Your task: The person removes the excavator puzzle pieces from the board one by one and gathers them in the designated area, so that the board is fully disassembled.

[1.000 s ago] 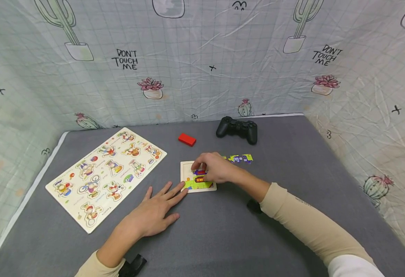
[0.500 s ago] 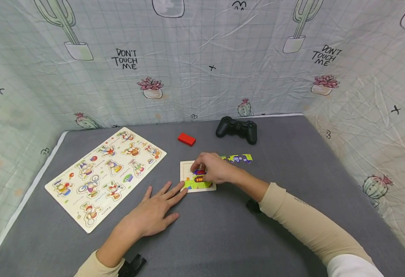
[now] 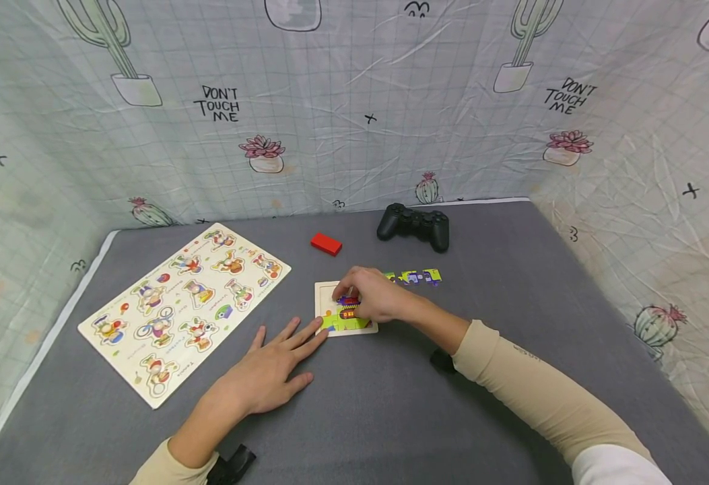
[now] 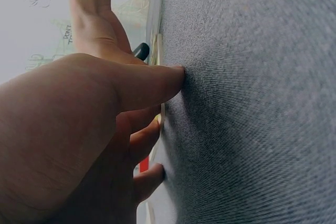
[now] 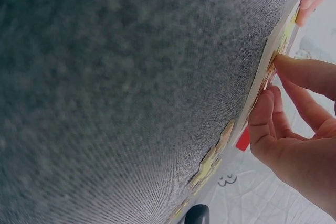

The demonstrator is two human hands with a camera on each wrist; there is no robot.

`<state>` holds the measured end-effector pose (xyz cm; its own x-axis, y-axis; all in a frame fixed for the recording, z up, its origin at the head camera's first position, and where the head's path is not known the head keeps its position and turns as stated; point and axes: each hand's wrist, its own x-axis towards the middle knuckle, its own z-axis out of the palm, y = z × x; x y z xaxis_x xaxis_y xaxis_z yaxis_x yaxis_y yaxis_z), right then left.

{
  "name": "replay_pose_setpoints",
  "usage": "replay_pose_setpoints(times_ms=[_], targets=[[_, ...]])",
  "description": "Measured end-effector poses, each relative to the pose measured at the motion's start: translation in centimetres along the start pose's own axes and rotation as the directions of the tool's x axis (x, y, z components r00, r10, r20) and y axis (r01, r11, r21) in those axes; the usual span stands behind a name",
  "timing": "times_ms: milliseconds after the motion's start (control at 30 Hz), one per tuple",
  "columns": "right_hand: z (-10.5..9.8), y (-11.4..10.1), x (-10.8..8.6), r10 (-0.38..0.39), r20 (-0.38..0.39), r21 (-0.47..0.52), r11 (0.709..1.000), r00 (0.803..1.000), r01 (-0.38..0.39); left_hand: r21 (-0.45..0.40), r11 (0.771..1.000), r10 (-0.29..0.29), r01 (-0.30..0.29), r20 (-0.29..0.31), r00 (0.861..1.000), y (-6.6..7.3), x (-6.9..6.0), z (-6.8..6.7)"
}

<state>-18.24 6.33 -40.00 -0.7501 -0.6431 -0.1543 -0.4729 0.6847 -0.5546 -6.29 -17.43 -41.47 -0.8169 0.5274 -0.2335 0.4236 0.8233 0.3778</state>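
In the head view a small square puzzle tray (image 3: 324, 289) lies at mid-table, with green pieces (image 3: 345, 323) along its near side. Above these sits a red and yellow piece (image 3: 349, 312), pinched by the right hand (image 3: 375, 294) with thumb and curled fingers; the hand covers the tray's right part. The left hand (image 3: 269, 377) lies flat with fingers spread, its foremost fingertips at the tray's near left corner. The left wrist view shows the left hand's (image 4: 68, 124) thumb on the cloth. In the right wrist view, the right hand's (image 5: 304, 135) fingertips meet the tray (image 5: 257, 80) surface.
Several loose puzzle pieces (image 3: 411, 277) lie in a row just right of the tray. Behind are a red block (image 3: 326, 244) and a black game controller (image 3: 413, 226). A large picture board (image 3: 187, 310) lies diagonally at left. A printed curtain (image 3: 330, 101) surrounds the table.
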Motion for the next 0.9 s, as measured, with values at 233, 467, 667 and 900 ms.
replay_pose_setpoints(times_ms=[233, 467, 667, 900], targets=[[0.08, -0.09, -0.02, 0.001, -0.006, 0.011, 1.000, 1.000, -0.001, 0.000, 1.000, 0.002, -0.002, -0.002, 1.000, -0.06, -0.05, 0.00], [0.06, -0.16, -0.02, 0.002, -0.011, 0.012, 1.000, 1.000, -0.002, 0.006, 1.000, 0.001, -0.001, 0.000, 1.000, -0.02, -0.07, -0.05], [0.09, -0.03, 0.03, -0.026, -0.024, 0.000, 1.000, 0.999, 0.026, -0.007, 1.000, 0.006, -0.006, -0.008, 1.000, 0.15, -0.15, -0.14], [-0.04, 0.06, 0.05, -0.042, -0.027, 0.004, 0.999, 0.999, 0.043, -0.006, 1.000, 0.014, -0.014, -0.019, 1.000, 0.18, -0.21, -0.12]])
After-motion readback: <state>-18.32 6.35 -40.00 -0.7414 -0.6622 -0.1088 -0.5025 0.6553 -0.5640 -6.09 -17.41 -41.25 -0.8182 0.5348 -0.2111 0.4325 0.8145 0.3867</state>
